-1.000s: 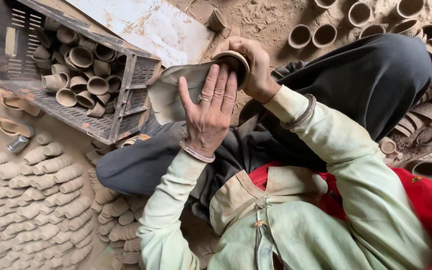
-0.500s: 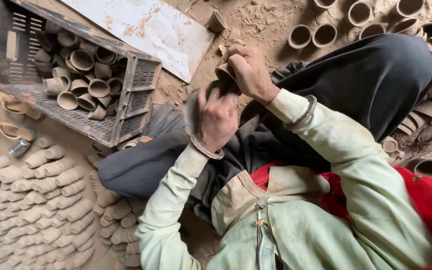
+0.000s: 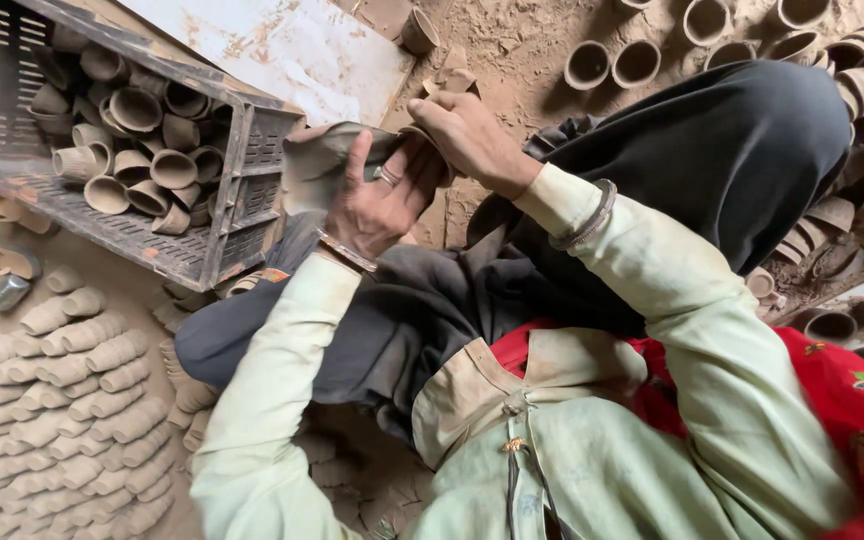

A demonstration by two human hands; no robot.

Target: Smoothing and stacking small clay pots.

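1. Since the earlier frame, left hand (image 3: 377, 200) has closed around the grey cloth (image 3: 317, 165).
2. Right hand (image 3: 467, 135) clamps a small clay cup (image 3: 422, 135), at 3 o'clock of the crate (image 3: 242, 190).
3. Step in hand appears to be wiping; the next move likely calls for turning the cup.

Both hands meet above the lap: the left hand (image 3: 377, 205) presses a grey cloth (image 3: 317, 165) against a small clay cup (image 3: 422, 140) gripped by the right hand (image 3: 467, 135). Left, a dark crate (image 3: 237, 200) holds clay cups; rows of cups (image 3: 62, 400) lie on the floor.
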